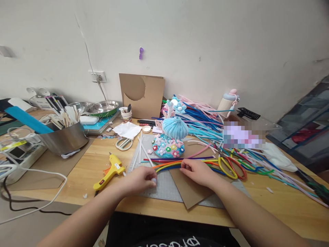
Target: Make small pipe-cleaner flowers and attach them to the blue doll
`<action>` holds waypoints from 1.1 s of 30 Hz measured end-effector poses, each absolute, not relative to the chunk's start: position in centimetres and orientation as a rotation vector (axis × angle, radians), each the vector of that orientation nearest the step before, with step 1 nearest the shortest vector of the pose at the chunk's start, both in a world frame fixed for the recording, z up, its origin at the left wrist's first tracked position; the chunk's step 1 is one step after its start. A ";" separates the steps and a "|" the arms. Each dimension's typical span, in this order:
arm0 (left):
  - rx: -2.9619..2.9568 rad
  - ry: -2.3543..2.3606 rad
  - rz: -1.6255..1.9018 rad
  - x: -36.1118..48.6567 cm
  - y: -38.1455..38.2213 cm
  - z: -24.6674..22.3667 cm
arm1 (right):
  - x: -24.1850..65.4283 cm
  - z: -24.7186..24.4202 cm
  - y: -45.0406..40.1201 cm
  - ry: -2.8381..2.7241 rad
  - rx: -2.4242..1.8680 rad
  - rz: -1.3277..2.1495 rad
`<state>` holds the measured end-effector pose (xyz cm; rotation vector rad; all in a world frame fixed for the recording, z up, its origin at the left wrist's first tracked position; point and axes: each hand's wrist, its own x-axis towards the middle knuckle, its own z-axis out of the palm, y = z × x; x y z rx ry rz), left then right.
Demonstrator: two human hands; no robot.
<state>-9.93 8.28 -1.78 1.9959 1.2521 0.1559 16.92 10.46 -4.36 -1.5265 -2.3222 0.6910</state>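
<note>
My left hand (143, 180) is closed over the grey cutting mat (168, 188); a small pale spot shows by its fingertips, too small to name. Fingers curled, my right hand (196, 171) rests at the piece of cardboard (191, 193); whatever it may hold is hidden. Just behind both hands runs a row of pipe cleaners, among them an orange pipe cleaner (167, 164). Beyond them stands a pipe-cleaner craft with a pleated light-blue body (175, 128), blue flowers on top and a round base (168, 147) covered in small colourful flowers.
A yellow glue gun (109, 173) lies left of the mat, with scissors (123, 144) behind it. At left stands a metal pot (64, 140) of wooden sticks near white cables. Bundles of pipe cleaners (203, 123) and a bottle (228, 101) fill the back right.
</note>
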 end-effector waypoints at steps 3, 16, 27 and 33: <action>1.540 1.113 0.430 -10.3 6.8 -2.4 | 16.6 -3.9 9.9 -2.296 -1.474 0.680; 1.013 0.639 0.793 -6.3 6.2 -1.6 | 12.2 -0.5 4.8 -1.993 -0.633 0.689; 1.187 0.701 0.916 -2.6 11.3 0.3 | 13.2 -1.4 9.5 -1.400 -0.865 1.227; 1.356 0.702 1.017 -2.6 11.7 -2.3 | 12.7 -3.2 9.8 -0.961 -0.750 1.808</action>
